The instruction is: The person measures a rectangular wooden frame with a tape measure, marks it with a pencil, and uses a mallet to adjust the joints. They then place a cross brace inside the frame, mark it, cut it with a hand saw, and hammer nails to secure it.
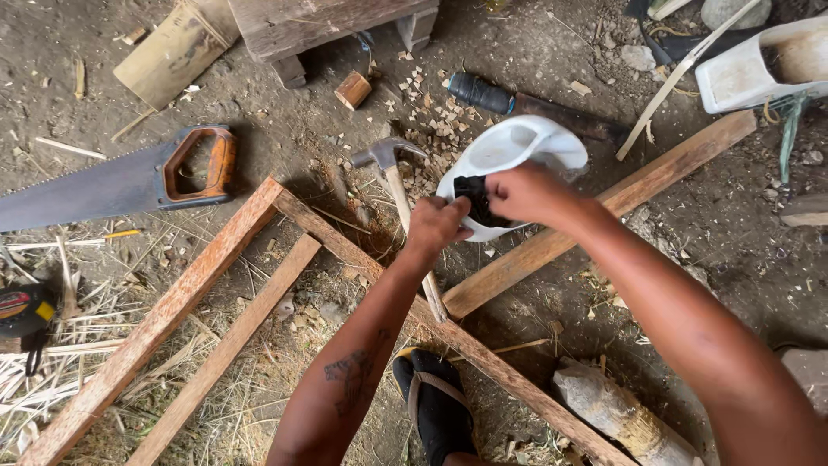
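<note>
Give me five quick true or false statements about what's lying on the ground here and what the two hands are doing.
1. Both hands are on a white cut-open plastic container. True: the left hand and right hand meet at its opening, at a black item.
2. The claw hammer is in the right hand. False: it lies on the dirt beside the left hand.
3. A handsaw with an orange grip lies left of the wooden frame. True.
4. The person is barefoot. False: a black sandal shows.
5. The saw is cutting a plank. False: it lies flat, untouched.
</note>
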